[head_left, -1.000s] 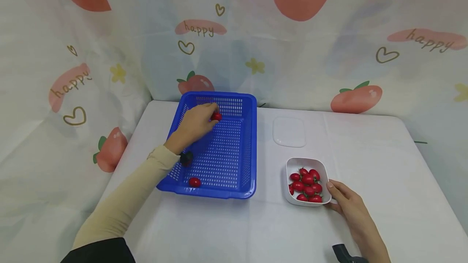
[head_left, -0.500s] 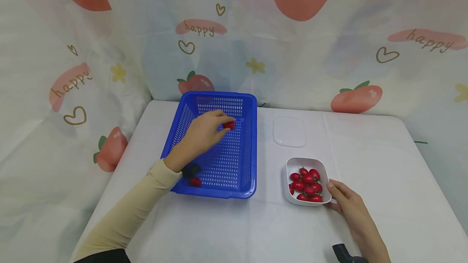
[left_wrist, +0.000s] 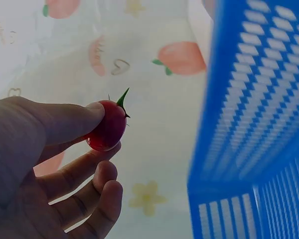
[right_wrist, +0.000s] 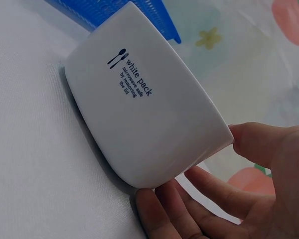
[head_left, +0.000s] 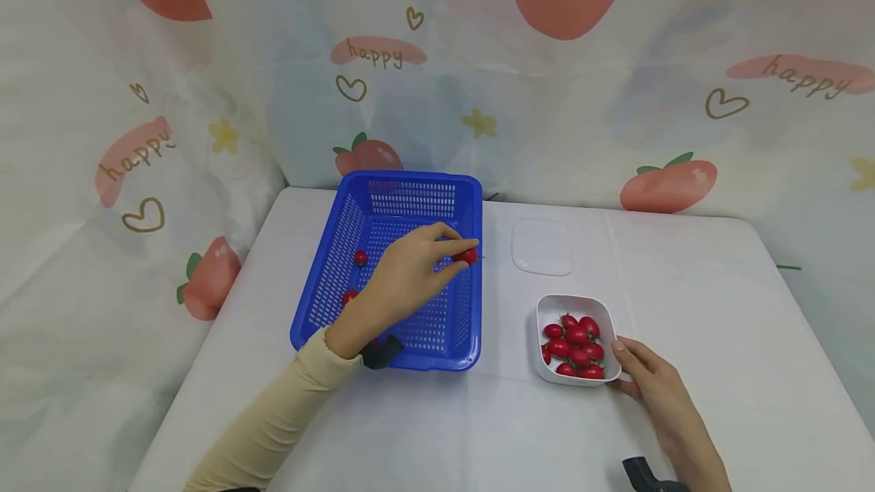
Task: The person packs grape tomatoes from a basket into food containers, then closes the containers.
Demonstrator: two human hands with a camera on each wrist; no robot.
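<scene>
broadly, the white table (head_left: 424, 431) carries a blue basket (head_left: 342, 264) toward its far left corner, with its near wall close to the middle of the table. right of the basket, near the far edge, lies a flat white lid (head_left: 541, 246). closer to the near right edge stands a white container (head_left: 557, 304) filled with cherry tomatoes (head_left: 573, 345). the right hand (head_left: 659, 393) cups the container's near right corner, thumb and fingers curled against its wall. the left hand (head_left: 410, 275) hovers over the basket's right wall, pinching one cherry tomato (head_left: 467, 255) between thumb and forefinger. two loose tomatoes (head_left: 359, 257) lie on the basket floor near its left wall.
</scene>
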